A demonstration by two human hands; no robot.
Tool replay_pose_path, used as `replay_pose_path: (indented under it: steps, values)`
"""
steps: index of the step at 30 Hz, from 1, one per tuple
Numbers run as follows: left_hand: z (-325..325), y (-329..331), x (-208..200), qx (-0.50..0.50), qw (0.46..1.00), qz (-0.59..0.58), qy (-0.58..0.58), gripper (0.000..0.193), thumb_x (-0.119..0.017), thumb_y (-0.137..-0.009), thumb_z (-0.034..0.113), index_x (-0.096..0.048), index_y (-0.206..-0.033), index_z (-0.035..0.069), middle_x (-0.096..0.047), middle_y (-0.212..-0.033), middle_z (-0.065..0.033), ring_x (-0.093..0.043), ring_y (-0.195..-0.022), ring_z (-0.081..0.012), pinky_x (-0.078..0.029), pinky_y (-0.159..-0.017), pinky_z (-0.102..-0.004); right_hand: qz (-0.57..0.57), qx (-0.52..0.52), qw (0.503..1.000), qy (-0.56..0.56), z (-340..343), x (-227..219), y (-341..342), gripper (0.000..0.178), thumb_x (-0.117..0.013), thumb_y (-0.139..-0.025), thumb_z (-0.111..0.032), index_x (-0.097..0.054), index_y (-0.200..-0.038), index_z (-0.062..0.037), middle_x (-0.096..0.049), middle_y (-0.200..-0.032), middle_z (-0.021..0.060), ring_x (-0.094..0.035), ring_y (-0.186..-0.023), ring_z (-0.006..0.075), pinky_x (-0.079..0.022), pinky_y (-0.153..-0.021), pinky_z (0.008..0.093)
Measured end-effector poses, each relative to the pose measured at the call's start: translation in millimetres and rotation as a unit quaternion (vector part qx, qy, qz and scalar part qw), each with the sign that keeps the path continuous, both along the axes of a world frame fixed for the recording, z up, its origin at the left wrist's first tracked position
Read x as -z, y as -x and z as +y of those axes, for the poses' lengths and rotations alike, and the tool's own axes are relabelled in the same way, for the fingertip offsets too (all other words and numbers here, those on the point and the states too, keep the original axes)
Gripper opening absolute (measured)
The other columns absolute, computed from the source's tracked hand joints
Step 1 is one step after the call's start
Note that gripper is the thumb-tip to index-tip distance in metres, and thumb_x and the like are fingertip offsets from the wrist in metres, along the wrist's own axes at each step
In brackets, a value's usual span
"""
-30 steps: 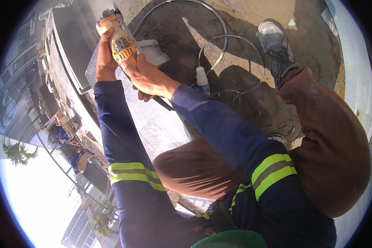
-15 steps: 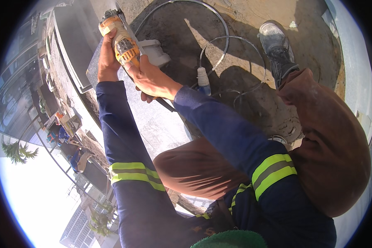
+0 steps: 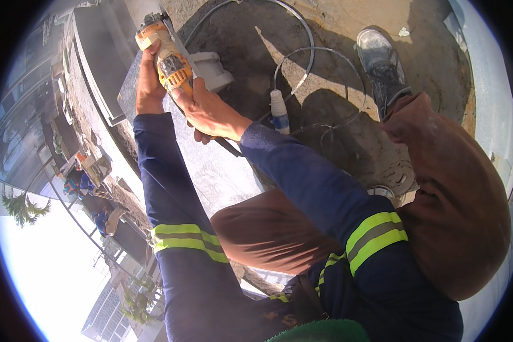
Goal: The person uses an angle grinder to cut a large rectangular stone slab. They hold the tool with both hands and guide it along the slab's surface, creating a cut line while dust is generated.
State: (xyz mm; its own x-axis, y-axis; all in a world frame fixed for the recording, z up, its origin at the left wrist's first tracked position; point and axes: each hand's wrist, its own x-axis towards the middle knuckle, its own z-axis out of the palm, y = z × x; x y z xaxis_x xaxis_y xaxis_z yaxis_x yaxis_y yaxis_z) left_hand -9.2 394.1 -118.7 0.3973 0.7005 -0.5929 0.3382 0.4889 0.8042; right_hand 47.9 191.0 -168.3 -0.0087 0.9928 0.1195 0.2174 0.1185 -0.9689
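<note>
Centrally gripped by two bare hands: grinder (image 3: 174,67), yellow and dusty, at upper left of view, tilted, head toward the upper edge. Left hand (image 3: 149,82) wrapped round it close behind the head; right hand (image 3: 214,114) grasping the rear body, fingers curled under. Disc edge-on at best, hard to make out. Dark cord (image 3: 229,147) emerging below right hand. Just right of the grinder, a pale block (image 3: 214,71), partly hidden. Bright slab (image 3: 211,176) below, between the forearms. Further right, connector (image 3: 279,111), white and blue, on brown ground (image 3: 439,74), near loops of grey cable (image 3: 312,43). Beyond that, dusty dark boot (image 3: 379,54), toe up-view. Far left, small: workers (image 3: 109,221), bent over; palm (image 3: 25,206) against bright sky.
</note>
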Motion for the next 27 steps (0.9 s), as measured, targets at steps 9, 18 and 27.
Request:
replay_pose_path:
  steps: [9,18,27]
  values:
    - [-4,2,0,0.005,1.0,-0.001,-0.004,0.064,-0.067,-0.098,0.048,-0.052,-0.134,-0.002,-0.07,-0.102,-0.0218,-0.077,-0.087,-0.0347,-0.068,-0.071,-0.0482,0.293,0.016,0.947,0.131,-7,-19,-11,0.036,-0.04,-0.115,-0.03,-0.044,-0.129,0.0035,-0.05,-0.065,0.0028,-0.062,-0.043,0.0145,-0.047,-0.033,0.0305]
    - [-9,3,1,-0.015,1.0,0.0,0.0,0.063,-0.067,-0.097,0.05,-0.052,-0.133,0.0,-0.071,-0.099,-0.0233,-0.077,-0.083,-0.0344,-0.068,-0.069,-0.0475,-0.506,0.072,0.844,-0.162,-6,-14,-14,0.043,-0.049,-0.11,-0.031,-0.047,-0.131,0.0061,-0.047,-0.064,-0.0004,-0.058,-0.05,0.0139,-0.05,-0.058,0.027]
    - [-25,-4,-4,-0.025,1.0,0.004,-0.008,0.062,-0.068,-0.097,0.048,-0.052,-0.134,0.0,-0.07,-0.1,-0.0187,-0.075,-0.085,-0.031,-0.066,-0.072,-0.0452,0.024,0.108,0.993,-0.047,-14,4,7,0.035,-0.042,-0.114,-0.03,-0.04,-0.127,0.0022,-0.054,-0.066,0.0029,-0.062,-0.045,0.0162,-0.051,-0.04,0.0305]
